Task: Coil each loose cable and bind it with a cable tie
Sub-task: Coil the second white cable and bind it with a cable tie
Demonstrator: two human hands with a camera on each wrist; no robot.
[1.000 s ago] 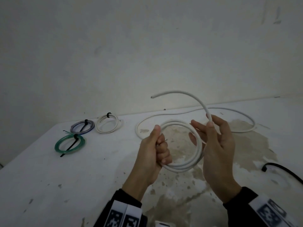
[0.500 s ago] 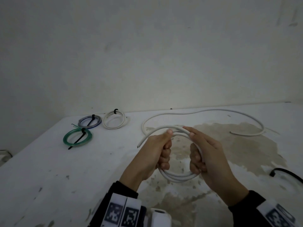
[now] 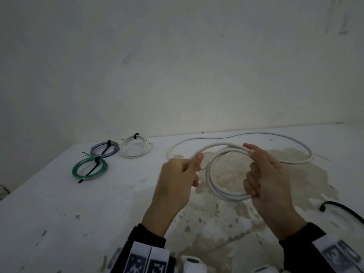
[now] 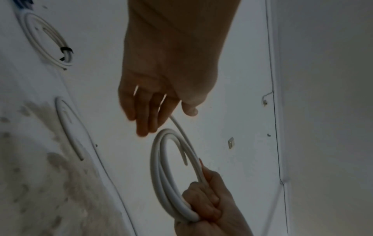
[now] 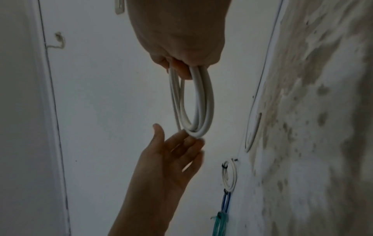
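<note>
Leftward off the white cable coil (image 3: 228,196), the left hand (image 3: 175,182) has let go; the right hand (image 3: 269,182) grips the coil above the tabletop (image 3: 98,213). Left wrist: left fingers (image 4: 143,118) hang loosely straight. Right wrist: those fingertips (image 5: 191,142) touch the coil's far end.

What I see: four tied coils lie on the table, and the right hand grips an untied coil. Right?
Three tied coils, not four, lie on the table: green coil, blue coil, white coil, as the head view shows. The right hand grips an untied coil.
</note>
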